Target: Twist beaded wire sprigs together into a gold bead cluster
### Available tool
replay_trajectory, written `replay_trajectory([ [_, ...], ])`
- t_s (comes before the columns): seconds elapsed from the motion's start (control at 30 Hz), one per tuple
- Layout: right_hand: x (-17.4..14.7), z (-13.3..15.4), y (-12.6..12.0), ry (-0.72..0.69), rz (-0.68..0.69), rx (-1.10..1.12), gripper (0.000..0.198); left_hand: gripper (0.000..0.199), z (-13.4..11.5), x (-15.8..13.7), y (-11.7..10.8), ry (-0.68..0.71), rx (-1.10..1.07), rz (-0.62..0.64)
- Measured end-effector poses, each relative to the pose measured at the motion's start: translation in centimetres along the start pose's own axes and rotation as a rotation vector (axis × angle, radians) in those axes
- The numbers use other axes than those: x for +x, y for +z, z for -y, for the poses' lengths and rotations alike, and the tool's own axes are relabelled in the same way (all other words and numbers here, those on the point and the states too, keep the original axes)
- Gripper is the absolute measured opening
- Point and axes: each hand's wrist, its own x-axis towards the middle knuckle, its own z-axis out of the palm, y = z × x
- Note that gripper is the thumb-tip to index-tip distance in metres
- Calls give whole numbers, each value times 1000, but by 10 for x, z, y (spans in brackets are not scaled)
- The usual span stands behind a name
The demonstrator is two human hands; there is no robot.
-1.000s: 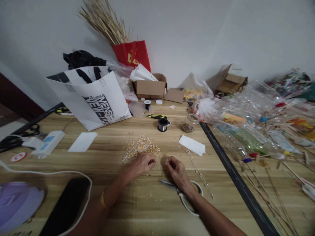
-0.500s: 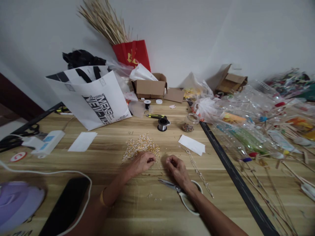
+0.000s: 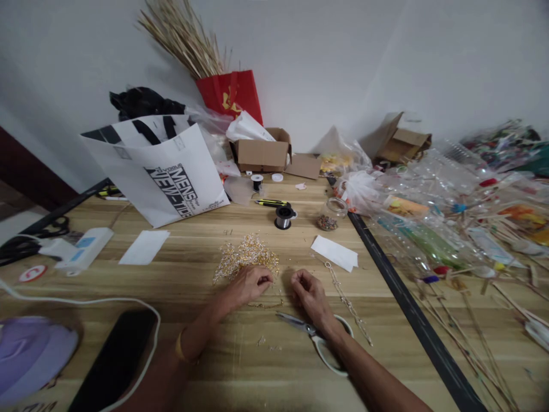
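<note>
My left hand [image 3: 254, 282] rests at the near edge of a pile of small gold and silver beads [image 3: 240, 254], its fingers pinched together. What sits in that pinch is too small to make out. Across a short gap, my right hand [image 3: 309, 293] is curled with thumb and fingertips together, their contents hidden. Below the left fingers lies a short gold chain [image 3: 266, 305]. White-handled scissors [image 3: 315, 337] lie partly under my right wrist, blades pointing left. A longer beaded chain [image 3: 345, 297] stretches along the table right of my right hand.
Behind the beads stand a wire spool [image 3: 283, 217] and a glass jar [image 3: 330, 216] of small brown pieces. White papers [image 3: 334, 253] lie on both sides. A black phone [image 3: 115, 357] and white cable are near left; plastic bottles [image 3: 412, 240] crowd the right.
Both hands have shifted very slightly to the right, fingers still pinched. The beads, chains and scissors stay where they were.
</note>
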Motion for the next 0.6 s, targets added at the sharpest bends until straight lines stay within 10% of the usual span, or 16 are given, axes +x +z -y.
replay_trajectory([
  [0.6,0,-2,0,-8,7,-18,22,15,-8,-1,-1,55,62,14],
])
